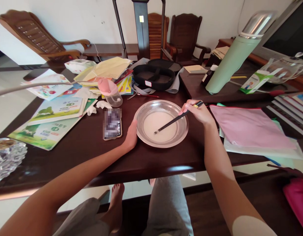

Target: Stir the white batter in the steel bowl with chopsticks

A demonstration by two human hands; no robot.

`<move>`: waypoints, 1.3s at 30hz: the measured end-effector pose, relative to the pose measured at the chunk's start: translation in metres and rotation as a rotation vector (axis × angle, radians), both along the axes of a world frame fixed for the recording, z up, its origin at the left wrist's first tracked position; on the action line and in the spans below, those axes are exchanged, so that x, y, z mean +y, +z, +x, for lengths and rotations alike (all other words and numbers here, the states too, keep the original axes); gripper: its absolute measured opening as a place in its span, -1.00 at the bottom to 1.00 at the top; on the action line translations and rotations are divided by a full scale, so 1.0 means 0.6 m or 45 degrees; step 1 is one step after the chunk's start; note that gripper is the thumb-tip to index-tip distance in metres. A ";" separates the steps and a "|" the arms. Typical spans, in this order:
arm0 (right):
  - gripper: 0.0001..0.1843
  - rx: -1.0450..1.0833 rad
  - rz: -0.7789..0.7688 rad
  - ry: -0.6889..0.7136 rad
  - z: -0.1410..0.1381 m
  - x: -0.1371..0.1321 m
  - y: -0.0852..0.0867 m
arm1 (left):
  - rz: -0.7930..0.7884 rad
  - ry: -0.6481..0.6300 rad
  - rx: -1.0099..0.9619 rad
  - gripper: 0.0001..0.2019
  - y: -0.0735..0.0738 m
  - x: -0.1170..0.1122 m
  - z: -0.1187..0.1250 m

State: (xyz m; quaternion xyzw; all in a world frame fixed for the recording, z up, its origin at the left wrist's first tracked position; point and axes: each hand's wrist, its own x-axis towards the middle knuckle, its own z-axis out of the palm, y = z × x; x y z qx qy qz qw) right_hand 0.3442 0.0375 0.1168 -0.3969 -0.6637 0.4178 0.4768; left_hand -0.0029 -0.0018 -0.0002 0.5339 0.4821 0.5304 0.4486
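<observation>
**Inspector:** Status?

**Operator:** I see the right hand (200, 113), fingers pinching black chopsticks (177, 118), tips in white liquid inside the steel pan (161, 123) on the counter (151, 157). Left hand (130, 136) braces its rim, fingers together.

**Inspector:** Risk?

**Operator:** Vigorous stirring could slop liquid onto the phone (112, 124) just beside it.

You get bright daylight, glaring off the metal bowl (161, 123); left of it the floor washes out, and edges beyond it bend.

left hand (130, 136) flat, right hand (200, 113) pinched
</observation>
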 end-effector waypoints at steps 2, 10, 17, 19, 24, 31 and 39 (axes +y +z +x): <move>-0.29 -0.011 0.043 -0.050 0.000 0.001 0.002 | -0.042 -0.006 -0.041 -0.31 0.001 0.000 0.001; -0.29 0.076 0.062 -0.110 0.013 -0.002 0.000 | -0.039 0.001 -0.025 -0.29 -0.002 0.001 -0.002; -0.29 0.009 0.065 -0.219 0.003 -0.001 0.010 | -0.007 -0.012 -0.035 -0.34 -0.003 0.003 -0.002; -0.29 0.050 0.074 -0.300 0.016 0.001 0.008 | -0.010 -0.013 -0.033 -0.34 -0.004 0.003 -0.003; -0.29 0.011 -0.008 -0.097 0.010 -0.002 0.003 | -0.036 -0.001 -0.024 -0.31 0.000 0.002 -0.002; -0.28 0.024 0.102 -0.268 0.010 -0.001 0.009 | -0.031 -0.007 -0.026 -0.28 0.007 -0.001 0.000; -0.28 -0.018 0.007 -0.036 -0.001 -0.004 0.005 | -0.030 -0.019 0.008 -0.31 0.007 -0.002 -0.001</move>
